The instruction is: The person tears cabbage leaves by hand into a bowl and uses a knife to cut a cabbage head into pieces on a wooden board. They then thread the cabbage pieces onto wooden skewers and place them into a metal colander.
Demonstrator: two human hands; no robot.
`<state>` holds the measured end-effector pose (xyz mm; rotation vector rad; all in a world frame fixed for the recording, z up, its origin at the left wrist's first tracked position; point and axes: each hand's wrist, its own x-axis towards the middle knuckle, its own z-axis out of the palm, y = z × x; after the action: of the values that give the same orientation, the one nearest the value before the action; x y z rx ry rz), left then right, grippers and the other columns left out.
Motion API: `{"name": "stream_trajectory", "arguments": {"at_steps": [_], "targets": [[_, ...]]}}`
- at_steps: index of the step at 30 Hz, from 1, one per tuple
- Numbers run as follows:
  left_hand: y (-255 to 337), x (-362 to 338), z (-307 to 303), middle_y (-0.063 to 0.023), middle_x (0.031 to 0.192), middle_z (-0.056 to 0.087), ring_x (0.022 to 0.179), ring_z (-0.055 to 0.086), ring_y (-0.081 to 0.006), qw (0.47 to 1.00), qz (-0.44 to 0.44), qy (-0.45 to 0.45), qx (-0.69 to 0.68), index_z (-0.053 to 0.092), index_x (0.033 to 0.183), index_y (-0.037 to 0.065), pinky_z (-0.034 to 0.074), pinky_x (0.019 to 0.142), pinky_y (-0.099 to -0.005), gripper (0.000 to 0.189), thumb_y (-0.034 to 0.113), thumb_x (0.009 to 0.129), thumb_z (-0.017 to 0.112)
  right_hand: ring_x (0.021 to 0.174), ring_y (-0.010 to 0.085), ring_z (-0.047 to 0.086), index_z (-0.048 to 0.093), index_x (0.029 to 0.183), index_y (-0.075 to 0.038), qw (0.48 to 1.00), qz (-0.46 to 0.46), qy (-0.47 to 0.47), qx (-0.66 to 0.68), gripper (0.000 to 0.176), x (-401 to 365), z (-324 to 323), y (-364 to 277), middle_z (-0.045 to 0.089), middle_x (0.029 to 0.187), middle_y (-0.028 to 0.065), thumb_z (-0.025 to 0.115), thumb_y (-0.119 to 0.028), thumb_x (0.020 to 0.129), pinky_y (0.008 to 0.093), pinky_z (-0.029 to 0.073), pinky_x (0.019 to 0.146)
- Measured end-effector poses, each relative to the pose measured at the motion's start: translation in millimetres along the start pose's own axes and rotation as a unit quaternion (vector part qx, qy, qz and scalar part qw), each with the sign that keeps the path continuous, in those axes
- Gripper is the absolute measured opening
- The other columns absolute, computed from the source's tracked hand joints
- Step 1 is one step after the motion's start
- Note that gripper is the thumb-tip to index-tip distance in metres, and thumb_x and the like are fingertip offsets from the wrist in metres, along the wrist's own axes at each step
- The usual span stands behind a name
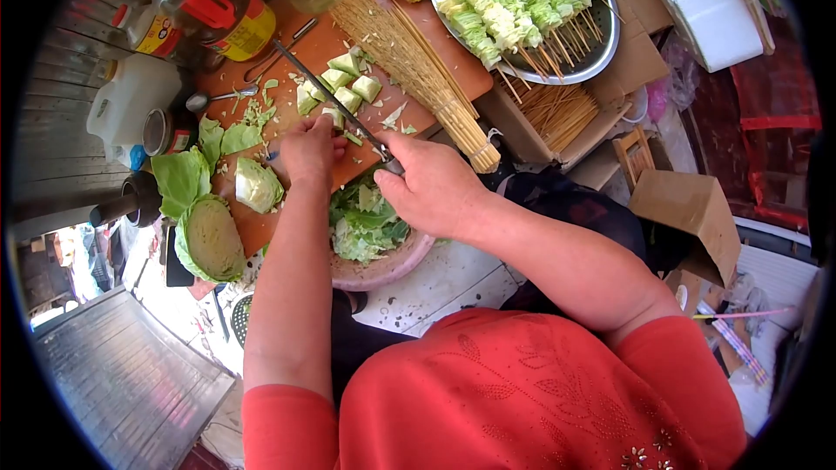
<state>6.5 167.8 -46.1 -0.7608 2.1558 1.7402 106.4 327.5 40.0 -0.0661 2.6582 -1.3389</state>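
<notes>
My right hand (435, 184) is wrapped around the dark handle of a long knife (324, 89), its blade slanting up and left over the orange table. My left hand (305, 152) has its fingers curled on a small cabbage piece (334, 117) beside the blade. Just beyond the knife lie several cut cabbage chunks (347, 98). To the left of my left hand sit a cabbage wedge (258, 185) and a larger cut cabbage half (211, 238), with loose leaves (182, 179) behind. Below my hands, a pink basin (383, 274) holds cabbage scraps.
A bundle of thin sticks (418, 70) lies across the orange table (283, 135). Beyond it, a metal colander (612, 39) holds cabbage skewers above a cardboard box (623, 91) of sticks. Bottles, including a red-handled jug (222, 17), line the left back.
</notes>
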Motion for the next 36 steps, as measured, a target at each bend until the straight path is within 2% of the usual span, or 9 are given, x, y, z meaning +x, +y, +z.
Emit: {"name": "stream_trajectory", "arguments": {"at_steps": [8, 11, 19, 23, 25, 28, 30, 32, 36], "targets": [[5, 6, 5, -0.0107, 0.087, 0.065, 0.066, 0.066, -0.0174, 1.000, 0.009, -0.020, -0.001, 0.060, 0.102, -0.003, 0.053, 0.054, -0.0260, 0.028, 0.021, 0.089, 0.062, 0.079, 0.0377, 0.063, 0.054, 0.118, 0.000, 1.000, 0.008, 0.021, 0.010, 0.036, 4, -9, -1, 0.064, 0.079, 0.0204, 0.058, -0.016, 0.086, 0.0417, 0.050, 0.071], [5, 7, 1, -0.0114, 0.089, 0.064, 0.064, 0.065, -0.0179, 0.999, 0.005, -0.038, -0.008, 0.059, 0.103, -0.003, 0.053, 0.055, -0.0267, 0.033, 0.026, 0.088, 0.064, 0.088, 0.0416, 0.062, 0.053, 0.118, 0.001, 0.999, 0.022, 0.016, 0.024, 0.039, 4, -15, -4, 0.065, 0.091, 0.0246, 0.058, -0.020, 0.086, 0.0480, 0.049, 0.079], [18, -3, -35, -0.0104, 0.087, 0.065, 0.062, 0.063, -0.0158, 0.999, 0.019, -0.028, 0.019, 0.059, 0.105, -0.002, 0.052, 0.054, -0.0277, 0.035, 0.027, 0.086, 0.064, 0.085, 0.0420, 0.062, 0.053, 0.117, 0.002, 1.000, 0.006, 0.023, 0.012, 0.039, 5, -15, -11, 0.065, 0.088, 0.0250, 0.057, -0.021, 0.086, 0.0483, 0.049, 0.078], [15, 17, -94, -0.0125, 0.095, 0.067, 0.075, 0.065, -0.0246, 0.914, 0.280, 0.144, 0.256, 0.065, 0.104, 0.003, 0.053, 0.071, -0.0342, 0.029, 0.017, 0.078, 0.063, 0.084, 0.0421, 0.062, 0.054, 0.114, 0.002, 1.000, 0.008, -0.009, 0.023, 0.037, 4, -11, -19, 0.065, 0.085, 0.0238, 0.057, -0.021, 0.085, 0.0487, 0.049, 0.077], [17, 10, -125, -0.0166, 0.099, 0.067, 0.094, 0.064, -0.0305, 0.844, 0.331, 0.217, 0.362, 0.066, 0.107, 0.006, 0.049, 0.086, -0.0381, 0.034, 0.013, 0.075, 0.061, 0.083, 0.0422, 0.062, 0.054, 0.114, 0.002, 1.000, -0.008, -0.007, 0.008, 0.036, 3, -5, -21, 0.065, 0.084, 0.0234, 0.058, -0.021, 0.085, 0.0489, 0.049, 0.076], [-16, 24, -167, -0.0202, 0.101, 0.066, 0.094, 0.064, -0.0331, 0.833, 0.293, 0.215, 0.418, 0.065, 0.111, 0.005, 0.048, 0.088, -0.0388, 0.036, 0.012, 0.076, 0.060, 0.078, 0.0381, 0.062, 0.055, 0.114, 0.000, 1.000, -0.026, -0.012, -0.013, 0.035, 2, 9, -21, 0.063, 0.079, 0.0192, 0.059, -0.019, 0.085, 0.0452, 0.048, 0.071], [-33, 31, -178, -0.0166, 0.100, 0.066, 0.088, 0.065, -0.0283, 0.941, 0.106, 0.104, 0.305, 0.064, 0.113, 0.002, 0.051, 0.079, -0.0361, 0.037, 0.011, 0.077, 0.060, 0.073, 0.0339, 0.062, 0.056, 0.116, -0.002, 0.999, -0.028, -0.019, -0.020, 0.035, 1, 14, -26, 0.062, 0.076, 0.0154, 0.060, -0.018, 0.085, 0.0414, 0.048, 0.066], [-35, 27, -182, -0.0136, 0.097, 0.065, 0.084, 0.064, -0.0255, 0.966, 0.041, 0.051, 0.248, 0.063, 0.113, 0.002, 0.052, 0.073, -0.0344, 0.037, 0.011, 0.078, 0.060, 0.084, 0.0429, 0.062, 0.054, 0.102, 0.001, 0.997, -0.028, -0.071, 0.000, 0.028, -1, 15, -33, 0.064, 0.085, 0.0242, 0.057, -0.021, 0.085, 0.0492, 0.049, 0.077], [-15, -1, -162, -0.0065, 0.086, 0.062, 0.073, 0.061, -0.0177, 0.993, -0.079, 0.012, 0.085, 0.059, 0.116, 0.004, 0.051, 0.058, -0.0295, 0.038, 0.010, 0.079, 0.061, 0.083, 0.0410, 0.062, 0.055, 0.109, 0.001, 0.994, -0.044, -0.089, -0.040, 0.032, -5, 32, -30, 0.064, 0.084, 0.0223, 0.059, -0.020, 0.085, 0.0463, 0.048, 0.072]]}}
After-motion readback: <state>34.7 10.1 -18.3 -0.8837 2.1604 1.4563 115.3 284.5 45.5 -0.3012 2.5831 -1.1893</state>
